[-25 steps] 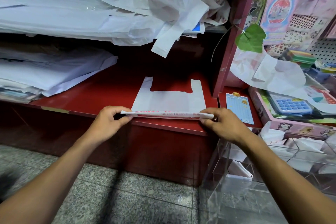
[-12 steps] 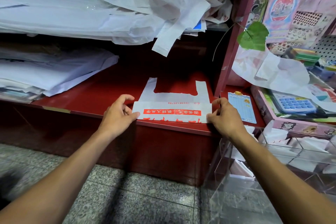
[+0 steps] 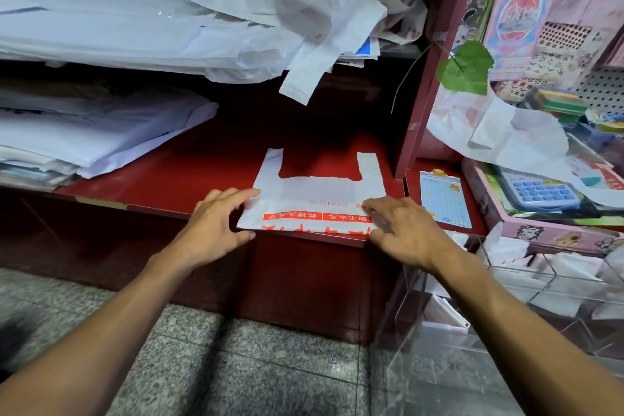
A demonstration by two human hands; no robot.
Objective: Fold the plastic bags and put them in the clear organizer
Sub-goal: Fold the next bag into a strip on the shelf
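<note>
Thin white plastic bag with red print (image 3: 317,203) lies at centre of frame on front edge of red shelf (image 3: 189,179), bottom part folded up. L hand (image 3: 216,223) & R hand (image 3: 401,230), fingers spread flat, press its two sides, prob. to keep the crease. Clear acrylic organizer (image 3: 506,314) waits at lower right.

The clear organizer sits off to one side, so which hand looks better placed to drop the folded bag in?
Probably the right hand. The clear organizer stands just below and beside it, while the left hand rests at the plastic bag's far edge and would have to cross over.
</note>
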